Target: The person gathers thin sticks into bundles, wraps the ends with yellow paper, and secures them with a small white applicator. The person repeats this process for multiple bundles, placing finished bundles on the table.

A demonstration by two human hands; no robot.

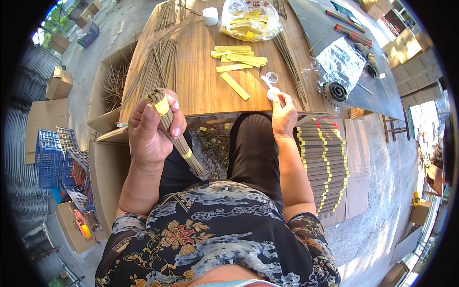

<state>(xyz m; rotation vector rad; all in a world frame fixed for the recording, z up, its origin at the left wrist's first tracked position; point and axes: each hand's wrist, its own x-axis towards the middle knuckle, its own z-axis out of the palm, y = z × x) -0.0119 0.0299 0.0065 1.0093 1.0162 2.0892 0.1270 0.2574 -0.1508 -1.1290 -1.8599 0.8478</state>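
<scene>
My left hand (155, 126) is closed around a bundle of thin brown incense sticks (179, 138). Yellow paper bands wrap the bundle near its top end and lower down, and it slants toward my lap. At the table's front edge, my right hand (285, 114) has its fingers pinched on a small white round piece (273, 93). A clear ring-shaped piece (272, 77) lies just beyond it. Loose yellow paper strips (239, 57) lie left of that on the table, with a single strip (234, 86) closest to me.
Loose incense sticks (155, 67) spread over the wooden table's (196, 91) left side. A clear bag of yellow strips (251, 24) and a white cup (210, 16) stand farther back. Banded bundles (322, 162) are stacked below right. A cardboard box (107, 167) and blue crates (50, 153) stand left.
</scene>
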